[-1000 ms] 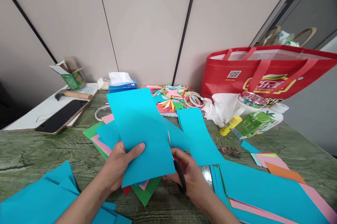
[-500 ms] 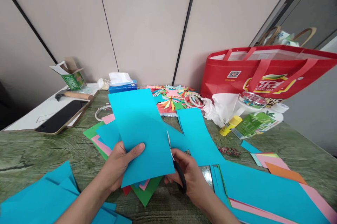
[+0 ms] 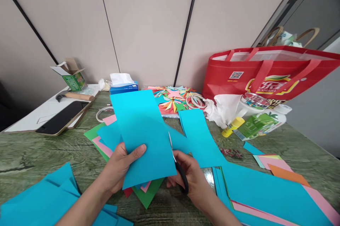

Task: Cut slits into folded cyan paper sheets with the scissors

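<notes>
My left hand (image 3: 126, 162) pinches a blue sheet of paper (image 3: 140, 127) near its lower left, thumb on top and fingers underneath. In my right hand (image 3: 188, 173) is a pair of scissors with black handles (image 3: 182, 178). One blade shows along the right edge of the sheet, pointing up and away; the other blade is hidden, so I cannot tell whether they meet the paper. Under the held sheet, coloured papers in green (image 3: 148, 194), pink and blue stick out. Just beyond the scissors lies another blue paper strip (image 3: 199, 137).
Blue papers (image 3: 37, 194) lie front left, a mixed paper stack (image 3: 273, 187) front right. Behind are a phone (image 3: 62, 118), hammer (image 3: 75, 96), tissue box (image 3: 123, 86), folded paper stars (image 3: 172, 100), tape rolls (image 3: 196, 101), glue stick (image 3: 233, 127) and red bag (image 3: 225, 74).
Almost nothing differs. The top of the held sheet has shifted very slightly to the right, and the scissor blades look slightly more open.
</notes>
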`<state>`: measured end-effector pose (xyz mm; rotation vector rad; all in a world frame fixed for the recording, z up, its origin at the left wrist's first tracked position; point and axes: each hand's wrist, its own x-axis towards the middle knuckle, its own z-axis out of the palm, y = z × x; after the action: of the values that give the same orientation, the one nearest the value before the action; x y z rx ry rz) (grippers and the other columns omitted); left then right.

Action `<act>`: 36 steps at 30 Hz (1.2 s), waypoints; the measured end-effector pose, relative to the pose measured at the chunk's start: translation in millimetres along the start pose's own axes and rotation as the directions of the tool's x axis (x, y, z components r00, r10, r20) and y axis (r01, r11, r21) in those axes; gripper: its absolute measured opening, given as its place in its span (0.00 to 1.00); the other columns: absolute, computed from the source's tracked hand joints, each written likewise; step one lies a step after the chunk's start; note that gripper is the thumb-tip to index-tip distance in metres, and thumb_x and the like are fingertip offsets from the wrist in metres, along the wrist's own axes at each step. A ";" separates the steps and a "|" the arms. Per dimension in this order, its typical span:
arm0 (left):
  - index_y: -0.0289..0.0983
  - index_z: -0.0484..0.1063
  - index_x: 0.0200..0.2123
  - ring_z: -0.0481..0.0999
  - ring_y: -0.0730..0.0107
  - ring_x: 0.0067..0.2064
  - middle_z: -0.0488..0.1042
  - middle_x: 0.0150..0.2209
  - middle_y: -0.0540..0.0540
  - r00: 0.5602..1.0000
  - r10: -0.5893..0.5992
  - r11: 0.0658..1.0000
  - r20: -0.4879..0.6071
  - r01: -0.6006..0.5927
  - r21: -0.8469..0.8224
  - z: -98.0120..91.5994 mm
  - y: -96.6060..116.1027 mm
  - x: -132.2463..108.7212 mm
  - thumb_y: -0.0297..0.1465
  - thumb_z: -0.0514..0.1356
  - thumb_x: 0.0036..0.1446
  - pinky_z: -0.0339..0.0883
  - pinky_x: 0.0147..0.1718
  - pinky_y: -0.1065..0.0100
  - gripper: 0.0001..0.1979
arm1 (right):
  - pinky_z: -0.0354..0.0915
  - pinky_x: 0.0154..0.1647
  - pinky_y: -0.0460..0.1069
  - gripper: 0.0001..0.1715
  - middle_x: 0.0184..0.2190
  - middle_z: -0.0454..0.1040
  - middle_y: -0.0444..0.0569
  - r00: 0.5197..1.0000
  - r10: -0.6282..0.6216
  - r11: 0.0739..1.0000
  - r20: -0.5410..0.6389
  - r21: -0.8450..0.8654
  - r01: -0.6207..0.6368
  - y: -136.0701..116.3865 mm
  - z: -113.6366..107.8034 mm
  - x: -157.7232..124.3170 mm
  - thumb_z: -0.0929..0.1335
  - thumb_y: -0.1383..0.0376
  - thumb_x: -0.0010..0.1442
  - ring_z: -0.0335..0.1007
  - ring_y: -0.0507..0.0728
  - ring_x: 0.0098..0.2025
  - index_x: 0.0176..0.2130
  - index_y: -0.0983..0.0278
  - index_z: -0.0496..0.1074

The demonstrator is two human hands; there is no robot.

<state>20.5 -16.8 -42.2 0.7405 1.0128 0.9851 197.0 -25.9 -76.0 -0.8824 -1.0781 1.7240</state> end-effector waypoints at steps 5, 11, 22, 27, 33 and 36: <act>0.38 0.60 0.52 0.76 0.51 0.39 0.75 0.43 0.42 1.000 0.003 1.000 0.009 -0.003 -0.005 1.7 0.2 -1.5 0.32 0.59 0.50 0.73 0.30 0.56 0.25 | 0.62 0.18 0.46 0.18 0.13 0.62 0.37 1.000 -0.003 1.000 0.008 0.001 0.003 -1.1 0.1 -0.5 0.74 0.58 0.40 0.58 0.48 0.15 0.30 0.65 0.69; 0.38 0.60 0.52 0.76 0.52 0.39 0.74 0.45 0.43 1.000 0.003 1.000 0.023 -0.003 -0.015 1.3 -0.1 -0.5 0.32 0.59 0.50 0.73 0.32 0.55 0.25 | 0.63 0.18 0.47 0.14 0.13 0.61 0.37 0.999 -0.034 0.999 0.025 0.010 0.034 0.2 -0.6 -2.1 0.72 0.60 0.44 0.57 0.48 0.14 0.31 0.64 0.70; 0.39 0.60 0.52 0.76 0.53 0.39 0.75 0.44 0.42 1.000 -0.007 1.000 -0.013 0.007 0.002 -1.0 -1.8 0.4 0.32 0.59 0.50 0.73 0.30 0.58 0.25 | 0.67 0.20 0.46 0.13 0.14 0.61 0.38 0.995 -0.084 0.996 0.060 0.034 0.082 5.1 -3.4 -2.4 0.70 0.61 0.49 0.57 0.47 0.16 0.37 0.63 0.71; 0.40 0.58 0.54 0.76 0.54 0.40 0.75 0.44 0.42 1.000 -0.001 1.000 -0.009 0.001 -0.019 1.6 0.0 0.6 0.31 0.59 0.49 0.73 0.33 0.58 0.28 | 0.66 0.18 0.45 0.13 0.13 0.61 0.38 0.996 -0.085 0.996 0.039 0.026 0.084 3.6 -1.3 -2.4 0.71 0.61 0.47 0.56 0.46 0.15 0.35 0.64 0.72; 0.40 0.56 0.55 0.76 0.55 0.40 0.74 0.45 0.42 1.000 -0.002 0.999 0.005 0.002 -0.032 -0.4 -2.6 0.7 0.31 0.59 0.50 0.73 0.33 0.58 0.28 | 0.65 0.17 0.45 0.12 0.13 0.61 0.37 0.996 -0.087 0.995 0.034 0.044 0.086 4.3 -1.2 -2.2 0.70 0.62 0.48 0.56 0.45 0.14 0.35 0.63 0.72; 0.41 0.54 0.56 0.75 0.55 0.40 0.74 0.45 0.42 1.000 0.000 1.000 0.005 0.000 -0.031 -1.6 -3.3 1.3 0.31 0.59 0.50 0.73 0.33 0.58 0.30 | 0.65 0.17 0.45 0.12 0.12 0.60 0.37 0.996 -0.085 0.995 0.033 0.049 0.083 5.5 -1.8 -1.8 0.70 0.62 0.48 0.56 0.46 0.14 0.35 0.64 0.73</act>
<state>20.4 -16.8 -46.1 0.7172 0.9909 0.9966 197.6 -28.3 -81.6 -0.7690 -1.0782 1.6936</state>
